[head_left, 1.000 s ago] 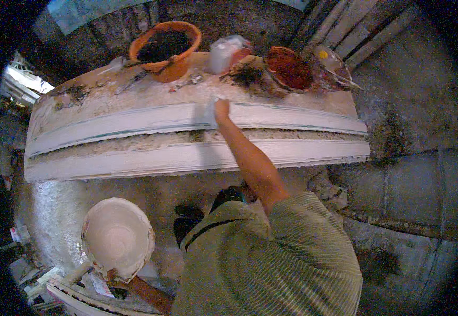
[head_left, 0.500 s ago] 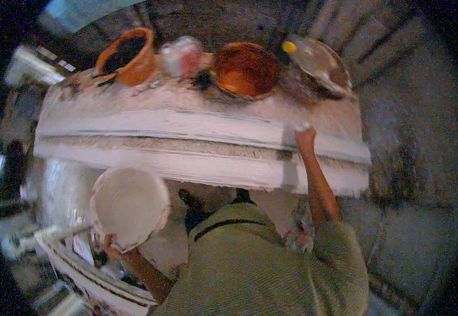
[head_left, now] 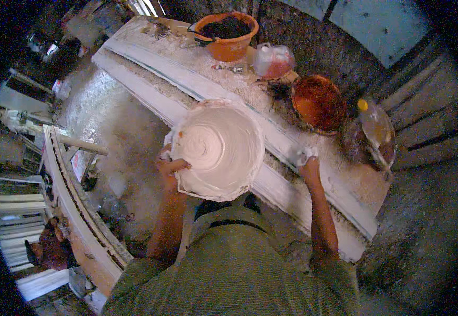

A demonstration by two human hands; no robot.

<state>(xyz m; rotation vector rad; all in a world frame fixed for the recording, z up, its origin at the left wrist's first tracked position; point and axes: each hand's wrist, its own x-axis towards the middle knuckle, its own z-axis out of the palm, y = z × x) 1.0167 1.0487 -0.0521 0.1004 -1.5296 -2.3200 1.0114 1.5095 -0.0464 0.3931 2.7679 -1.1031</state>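
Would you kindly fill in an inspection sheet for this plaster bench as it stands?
Surface: long white moulding lies on the bench, plaster-spattered.
Job's things: white bowl of wet plaster, held above the moulding.
Clutter: orange tub, plastic bag, rusty bowl, bottle.
Grippers: left hand grips the bowl's rim; right hand presses on the moulding.
Cables: nothing seen.
Surroundings: more mouldings stacked to the left.

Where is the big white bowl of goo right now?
The white bowl sits mid-picture in the head view, gripped at its rim by the left hand, above the long white moulding and left of the right hand.
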